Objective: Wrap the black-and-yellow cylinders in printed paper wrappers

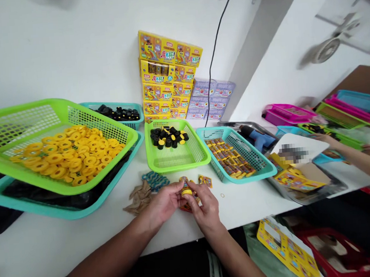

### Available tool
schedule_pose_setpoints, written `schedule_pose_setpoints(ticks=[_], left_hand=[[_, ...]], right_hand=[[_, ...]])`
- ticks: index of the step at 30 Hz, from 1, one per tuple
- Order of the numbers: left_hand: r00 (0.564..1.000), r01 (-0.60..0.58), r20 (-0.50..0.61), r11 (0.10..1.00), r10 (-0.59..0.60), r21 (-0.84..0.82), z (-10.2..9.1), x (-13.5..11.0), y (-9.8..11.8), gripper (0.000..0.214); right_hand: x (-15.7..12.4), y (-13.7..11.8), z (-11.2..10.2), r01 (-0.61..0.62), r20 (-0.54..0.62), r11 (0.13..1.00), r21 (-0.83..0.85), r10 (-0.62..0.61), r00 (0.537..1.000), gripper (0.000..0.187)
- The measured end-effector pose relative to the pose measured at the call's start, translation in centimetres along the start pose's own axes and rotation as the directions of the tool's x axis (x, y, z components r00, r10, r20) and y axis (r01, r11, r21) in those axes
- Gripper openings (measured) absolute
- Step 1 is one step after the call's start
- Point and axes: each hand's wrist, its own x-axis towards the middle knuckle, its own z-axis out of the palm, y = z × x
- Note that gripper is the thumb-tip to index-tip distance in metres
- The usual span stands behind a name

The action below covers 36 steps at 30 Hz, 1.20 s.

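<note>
Between my two hands, above the white table, is a small cup-shaped container (185,186) with a printed wrap and a yellow end. My left hand (167,201) pinches it from the left, and my right hand (204,203) closes on it from the right. Under and behind my fingers lie small printed packets (205,180), partly hidden. Just beyond stands a green basket (180,162) with black cylinders (168,137), some showing yellow discs. To its right a teal basket (261,176) holds rows of wrapped containers (228,156).
At left, a green basket (76,189) of yellow rings (67,154) rests on a teal basket (50,213). Crumpled cloths (141,197) lie beside my left hand. Yellow boxes (167,71) are stacked against the wall. A co-worker's arm (352,153) reaches in at right, near an open carton (312,175).
</note>
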Motion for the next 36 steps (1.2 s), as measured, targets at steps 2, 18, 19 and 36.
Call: schedule_pose_setpoints(ticks=[2,18,19,36], left_hand=[[1.000,0.009,-0.009,1.000,-0.009,-0.001,-0.1,0.0,-0.1,0.013],[0.998,-0.020,0.062,0.999,0.018,0.025,0.0,-0.2,0.0,0.011],[0.997,-0.012,0.071,1.000,0.010,0.022,0.0,-0.2,0.1,0.013],[0.999,-0.007,-0.033,0.996,0.010,0.088,0.2,-0.2,-0.3,0.012]], right_hand=[[-0.1,0.2,0.2,0.004,-0.001,1.000,0.001,-0.004,1.000,0.037],[0.0,0.5,-0.5,0.066,-0.031,0.995,-0.075,-0.069,0.997,0.031],[0.0,0.4,-0.5,0.046,-0.048,0.997,-0.056,-0.049,0.998,0.032],[-0.1,0.5,-0.8,0.285,0.032,0.927,-0.243,-0.286,0.958,0.026]])
